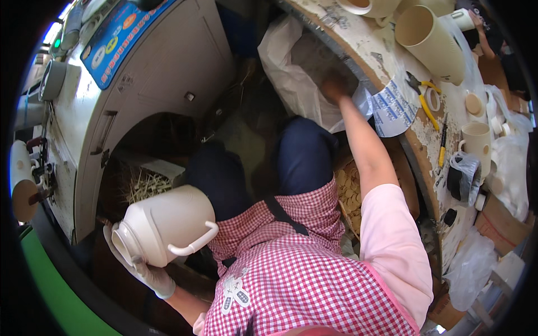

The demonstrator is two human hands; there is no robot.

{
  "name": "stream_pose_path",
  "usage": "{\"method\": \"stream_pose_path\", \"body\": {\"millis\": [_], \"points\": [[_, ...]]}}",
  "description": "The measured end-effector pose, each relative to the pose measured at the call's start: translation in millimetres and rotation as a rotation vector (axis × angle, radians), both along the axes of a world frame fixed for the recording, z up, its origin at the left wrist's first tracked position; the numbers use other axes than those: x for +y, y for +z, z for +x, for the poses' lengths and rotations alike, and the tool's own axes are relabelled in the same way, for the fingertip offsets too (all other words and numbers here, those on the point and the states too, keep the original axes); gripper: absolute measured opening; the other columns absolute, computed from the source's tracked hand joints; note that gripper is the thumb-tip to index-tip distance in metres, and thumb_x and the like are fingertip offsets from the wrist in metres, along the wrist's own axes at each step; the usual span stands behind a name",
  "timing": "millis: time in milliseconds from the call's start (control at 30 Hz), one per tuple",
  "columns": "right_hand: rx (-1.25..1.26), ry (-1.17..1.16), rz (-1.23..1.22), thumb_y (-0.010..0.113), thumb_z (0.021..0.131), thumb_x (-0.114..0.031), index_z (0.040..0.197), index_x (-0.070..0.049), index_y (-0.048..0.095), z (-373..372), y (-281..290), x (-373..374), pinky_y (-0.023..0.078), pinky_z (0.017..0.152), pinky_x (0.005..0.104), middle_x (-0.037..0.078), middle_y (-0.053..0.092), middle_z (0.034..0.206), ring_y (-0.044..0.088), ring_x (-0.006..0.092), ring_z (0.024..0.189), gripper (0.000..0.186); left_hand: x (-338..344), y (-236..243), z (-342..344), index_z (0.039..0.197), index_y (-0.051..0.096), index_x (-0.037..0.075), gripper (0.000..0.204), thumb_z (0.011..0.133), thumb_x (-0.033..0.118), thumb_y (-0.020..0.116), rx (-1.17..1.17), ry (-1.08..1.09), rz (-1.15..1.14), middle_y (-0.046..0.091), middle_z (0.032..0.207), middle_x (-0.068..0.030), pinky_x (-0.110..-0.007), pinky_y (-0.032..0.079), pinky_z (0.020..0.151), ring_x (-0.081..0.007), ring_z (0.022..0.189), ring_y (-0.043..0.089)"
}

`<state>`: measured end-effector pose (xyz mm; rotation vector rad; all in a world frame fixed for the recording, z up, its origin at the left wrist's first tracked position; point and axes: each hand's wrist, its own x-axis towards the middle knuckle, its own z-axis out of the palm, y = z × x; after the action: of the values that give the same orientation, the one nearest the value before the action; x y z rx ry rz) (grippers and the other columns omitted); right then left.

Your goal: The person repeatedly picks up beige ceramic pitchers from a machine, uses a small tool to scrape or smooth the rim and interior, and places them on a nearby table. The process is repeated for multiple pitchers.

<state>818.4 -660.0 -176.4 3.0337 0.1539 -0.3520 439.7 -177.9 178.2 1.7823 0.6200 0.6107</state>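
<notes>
A large cream pot [162, 221] with a loop handle lies on its side next to my left thigh. My left hand [147, 275], in a pale glove, grips it round its narrower open end. My right arm stretches forward into a white plastic bag [280, 53] hanging at the edge of the right-hand bench. Down in the shadowed mouth of that bag is my bare right hand [335, 88]; its fingers are too dark and hidden to make out. A sheet with blue print [395, 109] hangs over the bench edge beside my right forearm.
The worn bench [431, 143] on the right bears a big cream pot [428, 42], yellow-handled pliers [424, 101], a cutter knife [443, 147] and a mug [476, 140]. Beneath it sits a container of round tan discs [348, 190]. A white machine cabinet [162, 67] stands left.
</notes>
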Motion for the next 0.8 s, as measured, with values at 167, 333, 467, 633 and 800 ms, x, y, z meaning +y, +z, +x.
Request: {"method": "stream_pose_path", "body": {"millis": [167, 333, 467, 633, 800], "points": [[-0.348, -0.292, 0.639, 0.066, 0.096, -0.026, 0.107, 0.000, 0.072, -38, 64, 14, 0.056, 0.090, 0.0403, 0.020, 0.074, 0.116, 0.072, 0.0312, 0.103, 0.029, -6, 9, 7, 0.159, 0.029, -0.005, 0.113, 0.077, 0.053, 0.080, -0.054, -0.123, 0.023, 0.048, 0.154, -0.0238, -0.049, 0.034, 0.121, -0.0364, 0.141, 0.048], [0.186, -0.296, 1.934, 0.061, 0.107, -0.022, 0.132, 0.001, 0.060, -148, 234, 94, 0.057, 0.092, 0.0316, 0.019, 0.073, 0.122, 0.075, 0.0222, 0.103, 0.034, -32, 23, 1, 0.145, 0.051, -0.004, 0.100, 0.064, 0.038, 0.095, -0.083, -0.245, 0.255, 0.059, 0.142, -0.0218, -0.053, 0.042, 0.115, -0.0381, 0.132, 0.058], [0.347, 0.213, 1.952, 0.071, 0.097, -0.005, 0.148, -0.011, 0.057, -239, 355, 162, 0.059, 0.055, 0.0206, 0.022, 0.075, 0.119, 0.079, 0.0235, 0.094, 0.054, -55, 29, 3, 0.139, 0.057, 0.002, 0.090, 0.064, 0.028, 0.099, -0.018, -0.499, 0.568, 0.066, 0.134, -0.0169, -0.053, 0.045, 0.112, -0.0364, 0.127, 0.063], [0.146, 0.737, 1.433, 0.068, 0.089, 0.009, 0.119, -0.005, 0.076, -303, 414, 207, 0.061, 0.067, 0.0264, 0.016, 0.074, 0.120, 0.077, 0.0244, 0.094, 0.034, -69, 37, -2, 0.135, 0.063, 0.006, 0.084, 0.061, 0.026, 0.097, -0.220, -0.547, 0.775, 0.068, 0.133, -0.0134, -0.052, 0.043, 0.115, -0.0340, 0.127, 0.065], [-0.071, 0.804, 0.951, 0.071, 0.080, 0.002, 0.113, -0.004, 0.073, -336, 416, 211, 0.061, 0.077, 0.0339, 0.013, 0.072, 0.116, 0.074, 0.0287, 0.093, 0.034, -84, 31, -17, 0.136, 0.063, 0.007, 0.082, 0.064, 0.030, 0.094, -0.235, -0.595, 0.815, 0.066, 0.138, -0.0129, -0.053, 0.039, 0.118, -0.0333, 0.133, 0.060]]}}
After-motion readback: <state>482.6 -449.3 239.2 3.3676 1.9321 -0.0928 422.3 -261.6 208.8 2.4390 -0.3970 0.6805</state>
